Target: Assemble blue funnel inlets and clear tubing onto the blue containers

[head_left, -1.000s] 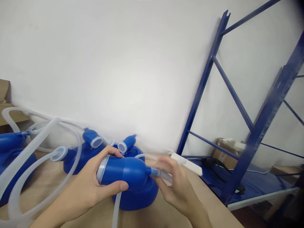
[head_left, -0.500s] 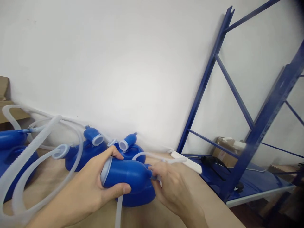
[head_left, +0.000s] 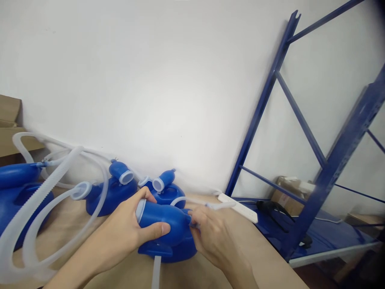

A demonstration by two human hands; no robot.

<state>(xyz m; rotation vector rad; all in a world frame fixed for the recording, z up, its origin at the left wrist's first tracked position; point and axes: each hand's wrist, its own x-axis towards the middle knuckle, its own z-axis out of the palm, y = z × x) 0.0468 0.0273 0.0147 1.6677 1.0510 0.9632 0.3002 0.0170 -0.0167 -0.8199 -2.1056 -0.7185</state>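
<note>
My left hand (head_left: 129,228) is wrapped round a blue plastic funnel cup (head_left: 165,220), which lies on its side with its pale rim towards my palm. The fingers of my right hand (head_left: 210,233) are pinched at the cup's narrow tip, on the right; what lies inside the pinch is mostly hidden. Directly beneath the cup sits a blue plastic container (head_left: 180,255), partly covered by it. A translucent tube (head_left: 156,273) hangs below my left thumb. Another translucent tube (head_left: 224,205) passes behind my right hand.
Behind my hands stand more blue containers (head_left: 99,200) with small funnel cups (head_left: 164,180). Ribbed translucent hoses (head_left: 45,188) loop across the left side. A white power strip (head_left: 239,208) lies near the table edge. Blue shelving (head_left: 264,104) rises at right; cardboard boxes (head_left: 9,140) are at left.
The view has shifted slightly. My left hand and the cup have moved a little right, and more of the container beneath shows. The right hand keeps its pinch at the tip.
</note>
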